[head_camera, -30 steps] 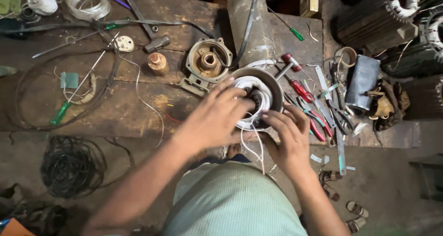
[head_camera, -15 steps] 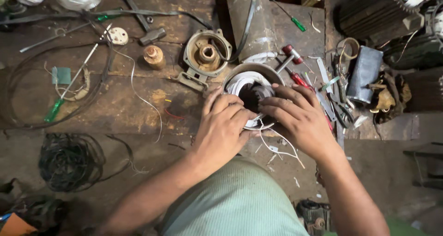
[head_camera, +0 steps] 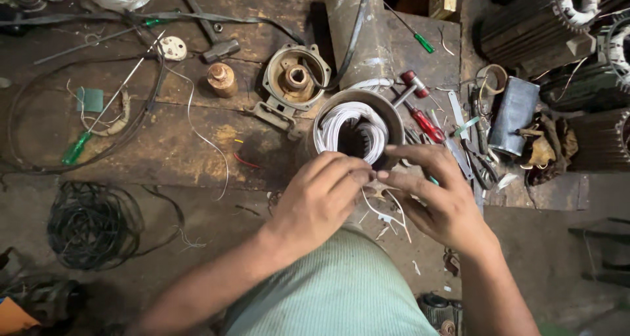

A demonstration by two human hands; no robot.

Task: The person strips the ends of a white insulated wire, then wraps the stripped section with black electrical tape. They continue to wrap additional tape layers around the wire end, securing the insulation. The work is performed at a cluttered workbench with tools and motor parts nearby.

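Note:
A round metal motor stator (head_camera: pixel 357 132) with white wire windings stands at the near edge of a worn wooden bench (head_camera: pixel 170 139). My left hand (head_camera: pixel 318 201) and my right hand (head_camera: pixel 436 195) meet just in front of it, fingertips pinched together on thin white wire leads (head_camera: pixel 384 208) that trail down from the windings. Both hands are off the stator body itself.
A motor end cover (head_camera: pixel 295 80) lies behind the stator, a grey metal cylinder (head_camera: pixel 357 31) beyond it. Red-handled tools (head_camera: pixel 426 123) and a green screwdriver (head_camera: pixel 420 41) lie to the right, finned motor housings (head_camera: pixel 538 21) at far right, a black wire coil (head_camera: pixel 88 224) on the floor.
Both hands have drawn back off the top of the stator toward me, uncovering the windings, and now pinch the wire leads in front of it.

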